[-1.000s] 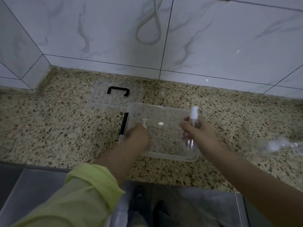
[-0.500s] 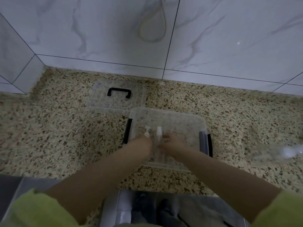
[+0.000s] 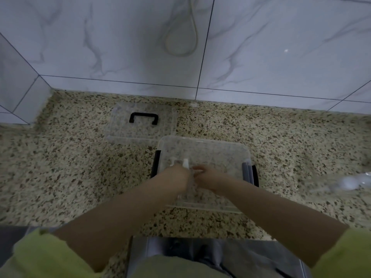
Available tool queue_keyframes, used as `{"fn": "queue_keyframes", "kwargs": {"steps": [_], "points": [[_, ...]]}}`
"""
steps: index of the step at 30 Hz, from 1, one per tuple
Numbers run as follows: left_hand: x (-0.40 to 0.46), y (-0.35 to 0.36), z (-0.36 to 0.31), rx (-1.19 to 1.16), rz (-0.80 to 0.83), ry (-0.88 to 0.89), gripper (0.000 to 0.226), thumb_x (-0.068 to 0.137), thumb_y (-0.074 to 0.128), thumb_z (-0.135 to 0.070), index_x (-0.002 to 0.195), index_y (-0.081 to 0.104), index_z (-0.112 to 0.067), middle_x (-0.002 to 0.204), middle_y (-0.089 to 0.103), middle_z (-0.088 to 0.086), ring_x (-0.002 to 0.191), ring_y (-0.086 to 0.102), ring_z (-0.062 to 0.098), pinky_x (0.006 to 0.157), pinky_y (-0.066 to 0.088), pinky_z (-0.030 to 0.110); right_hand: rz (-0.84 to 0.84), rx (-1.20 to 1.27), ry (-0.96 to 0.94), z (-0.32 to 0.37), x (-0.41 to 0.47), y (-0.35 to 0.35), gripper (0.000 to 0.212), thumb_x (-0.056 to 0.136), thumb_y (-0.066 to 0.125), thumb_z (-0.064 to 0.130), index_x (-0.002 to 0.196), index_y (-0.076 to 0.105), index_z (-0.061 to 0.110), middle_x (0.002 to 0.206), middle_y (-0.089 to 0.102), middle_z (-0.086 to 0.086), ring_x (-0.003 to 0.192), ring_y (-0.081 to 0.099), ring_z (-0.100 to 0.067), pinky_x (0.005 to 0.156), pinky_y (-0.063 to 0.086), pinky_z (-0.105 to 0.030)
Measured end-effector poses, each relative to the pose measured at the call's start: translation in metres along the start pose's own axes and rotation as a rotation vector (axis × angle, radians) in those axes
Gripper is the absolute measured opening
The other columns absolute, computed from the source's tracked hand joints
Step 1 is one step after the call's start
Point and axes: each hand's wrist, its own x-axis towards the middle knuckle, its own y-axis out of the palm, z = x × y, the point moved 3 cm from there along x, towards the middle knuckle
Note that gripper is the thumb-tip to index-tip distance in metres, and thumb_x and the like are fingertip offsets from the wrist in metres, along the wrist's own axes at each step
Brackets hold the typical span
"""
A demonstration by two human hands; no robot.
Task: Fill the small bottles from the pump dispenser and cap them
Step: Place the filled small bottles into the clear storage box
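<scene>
A clear plastic box (image 3: 202, 146) with black side latches stands on the speckled counter. Both my hands reach into its near left part. My left hand (image 3: 177, 177) grips a small clear pump bottle, and its white pump top (image 3: 173, 161) sticks up above my fingers. Right beside it stands a small clear spray bottle with a white cap (image 3: 185, 163). My right hand (image 3: 209, 175) has its curled fingers on that bottle's body. The bottle bodies are mostly hidden between my hands.
The box's clear lid (image 3: 124, 128) with a black handle lies flat behind the box, to the left. A blurred clear plastic item with white parts (image 3: 349, 182) lies at the counter's right edge. A marble-tiled wall (image 3: 120, 47) closes the back. A steel sink edge (image 3: 200, 249) runs below the counter.
My right hand carried the spray bottle from above the box's right side down into the box, next to the pump bottle in my left hand. Both hands now sit close together.
</scene>
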Motion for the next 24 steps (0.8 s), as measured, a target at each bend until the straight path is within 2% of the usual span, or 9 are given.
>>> {"fn": "queue_keyframes", "kwargs": {"steps": [2,4,7,10,14,17,19,22,24], "points": [[-0.003,-0.013,-0.001,-0.006,-0.037,0.081,0.029,0.101,0.047,-0.005,0.127,0.057,0.001,0.089,0.057,0.008,0.092,0.058,0.022,0.077,0.048,0.028,-0.051,-0.074,-0.078,0.01,-0.012,-0.012,0.046,0.099,0.053,0.0,0.144,0.052,0.007,0.125,0.062,-0.015,0.103,0.06,-0.027,0.089,0.052,-0.037],[-0.002,-0.03,-0.002,-0.01,-0.11,0.135,0.025,0.1,0.048,-0.008,0.119,0.062,0.001,0.072,0.042,0.003,0.08,0.05,0.019,0.07,0.042,0.025,-0.067,-0.085,-0.152,0.022,-0.031,-0.029,0.036,0.098,0.055,-0.001,0.132,0.062,0.009,0.121,0.066,-0.01,0.106,0.064,-0.025,0.099,0.055,-0.039],[-0.01,-0.059,-0.005,-0.038,-0.259,0.193,0.026,0.101,0.049,-0.021,0.115,0.066,-0.008,0.086,0.06,0.002,0.084,0.058,0.017,0.069,0.047,0.026,-0.108,-0.077,-0.253,0.035,-0.064,-0.062,0.025,0.095,0.065,0.001,0.113,0.071,0.018,0.114,0.074,-0.008,0.109,0.07,-0.025,0.101,0.056,-0.042],[-0.019,-0.085,-0.024,-0.06,-0.264,0.281,0.026,0.101,0.051,-0.025,0.114,0.066,-0.008,0.101,0.069,0.008,0.081,0.06,0.017,0.06,0.045,0.023,-0.148,-0.011,-0.308,0.037,-0.091,-0.095,0.024,0.093,0.068,0.002,0.11,0.071,0.018,0.11,0.074,-0.005,0.107,0.071,-0.022,0.1,0.056,-0.037],[-0.021,-0.11,-0.05,-0.036,-0.306,0.399,0.023,0.1,0.054,-0.026,0.104,0.066,-0.007,0.097,0.071,0.011,0.073,0.063,0.019,0.055,0.047,0.025,-0.225,0.069,-0.33,0.03,-0.119,-0.13,0.023,0.097,0.061,0.001,0.114,0.069,0.014,0.112,0.074,-0.006,0.107,0.07,-0.021,0.093,0.057,-0.028],[-0.018,-0.128,-0.079,-0.106,-0.287,0.483,0.023,0.098,0.055,-0.022,0.11,0.069,-0.007,0.098,0.073,0.01,0.075,0.07,0.02,0.065,0.056,0.031,-0.302,0.167,-0.361,0.014,-0.137,-0.162,0.021,0.1,0.056,-0.002,0.111,0.07,0.009,0.109,0.073,-0.01,0.101,0.071,-0.023,0.094,0.059,-0.032],[-0.018,-0.137,-0.092,-0.149,-0.268,0.526,0.021,0.096,0.06,-0.023,0.113,0.066,-0.013,0.091,0.072,0.006,0.068,0.066,0.014,0.06,0.054,0.026,-0.355,0.221,-0.368,0.004,-0.14,-0.178,0.018,0.101,0.056,-0.001,0.111,0.069,0.007,0.104,0.073,-0.012,0.091,0.072,-0.023,0.089,0.061,-0.035],[-0.015,-0.151,-0.127,-0.116,-0.27,0.589,0.026,0.09,0.068,-0.029,0.113,0.065,-0.019,0.081,0.066,-0.004,0.062,0.062,0.008,0.058,0.051,0.024,-0.509,0.28,-0.362,-0.019,-0.151,-0.212,0.017,0.1,0.058,-0.001,0.109,0.07,0.008,0.093,0.07,-0.009,0.075,0.067,-0.018,0.076,0.062,-0.03],[-0.014,-0.157,-0.155,-0.105,-0.261,0.613,0.027,0.089,0.068,-0.031,0.114,0.066,-0.02,0.086,0.071,-0.002,0.068,0.067,0.009,0.059,0.052,0.023,-0.601,0.246,-0.35,-0.037,-0.158,-0.235,0.018,0.098,0.061,0.0,0.103,0.072,0.014,0.087,0.07,-0.007,0.072,0.065,-0.017,0.07,0.058,-0.028]]}}
